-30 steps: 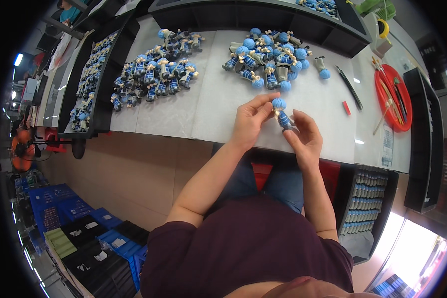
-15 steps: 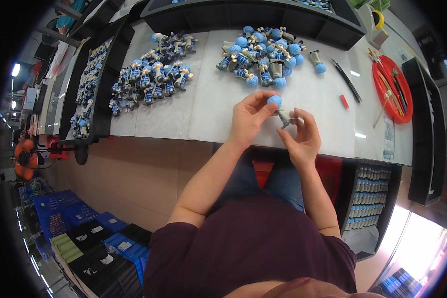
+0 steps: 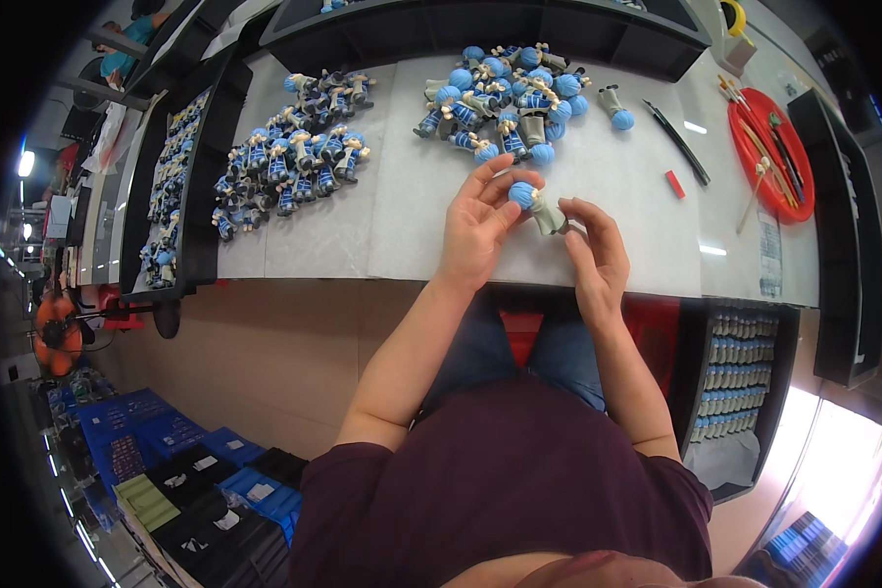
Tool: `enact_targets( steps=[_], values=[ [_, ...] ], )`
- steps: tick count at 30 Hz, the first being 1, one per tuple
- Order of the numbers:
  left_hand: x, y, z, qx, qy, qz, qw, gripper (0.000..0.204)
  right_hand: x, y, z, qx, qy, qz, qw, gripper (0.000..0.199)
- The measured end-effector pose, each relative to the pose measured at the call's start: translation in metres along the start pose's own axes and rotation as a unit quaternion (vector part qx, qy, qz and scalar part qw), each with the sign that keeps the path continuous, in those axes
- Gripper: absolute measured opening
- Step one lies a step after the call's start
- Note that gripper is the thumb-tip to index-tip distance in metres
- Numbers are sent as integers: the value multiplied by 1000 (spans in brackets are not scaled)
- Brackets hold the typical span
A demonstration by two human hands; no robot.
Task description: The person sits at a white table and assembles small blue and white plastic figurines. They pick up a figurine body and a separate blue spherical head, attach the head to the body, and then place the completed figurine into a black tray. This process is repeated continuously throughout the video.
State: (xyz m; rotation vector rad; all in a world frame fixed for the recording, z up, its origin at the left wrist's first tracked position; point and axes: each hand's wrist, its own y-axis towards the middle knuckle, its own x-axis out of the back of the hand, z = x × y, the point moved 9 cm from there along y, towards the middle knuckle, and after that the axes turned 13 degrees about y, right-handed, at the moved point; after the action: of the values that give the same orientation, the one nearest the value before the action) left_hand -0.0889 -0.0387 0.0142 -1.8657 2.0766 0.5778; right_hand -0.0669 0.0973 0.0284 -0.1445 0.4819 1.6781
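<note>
Between the thumb and fingers of my left hand (image 3: 477, 223) is a small figurine (image 3: 549, 217) with a ribbed light-blue head and a grey-green body. It is tilted, its head in my left fingertips and its dark feet toward my right hand (image 3: 597, 257). My right thumb and forefinger are apart beside the feet; I cannot tell whether they touch. Just beyond my hands lies a heap of similar figurines (image 3: 534, 99), some with blue striped clothes. A second heap of striped figurines (image 3: 299, 163) is farther left. One lone figurine (image 3: 613, 106) lies right of the nearer heap.
A black tray of figurines (image 3: 198, 206) stands at the left, with another black tray (image 3: 490, 44) along the back. On the right are a black pen-like tool (image 3: 678, 144), a red block (image 3: 674, 184) and a red dish (image 3: 804, 196) of brushes. Rows of figurines fill a low bin (image 3: 689, 382).
The figurine has moved slightly left and turned, with its grey-green body now more exposed. My right fingertips have shifted from around its feet to beside them. The view has shifted a little.
</note>
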Motion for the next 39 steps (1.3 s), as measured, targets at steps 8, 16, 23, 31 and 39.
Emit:
enact_targets(
  steps=[8, 16, 23, 31, 39],
  values=[
    [-11, 5, 7, -9, 82, 18, 996, 45, 11, 2, -2, 35, -102, -37, 993, 29],
    [-4, 1, 11, -11, 132, 45, 990, 34, 148, -67, 90, 146, -83, -247, 954, 28],
    [-5, 2, 15, 10, 220, 36, 975, 29, 370, -321, 171, 150, -330, -571, 737, 24],
    [-3, 3, 14, 11, 283, 12, 959, 28, 441, -495, 124, -222, -485, -605, 591, 20],
    [-9, 2, 14, 0, 312, 0, 950, 26, 462, -510, 80, -294, -447, -587, 608, 20]
  ],
)
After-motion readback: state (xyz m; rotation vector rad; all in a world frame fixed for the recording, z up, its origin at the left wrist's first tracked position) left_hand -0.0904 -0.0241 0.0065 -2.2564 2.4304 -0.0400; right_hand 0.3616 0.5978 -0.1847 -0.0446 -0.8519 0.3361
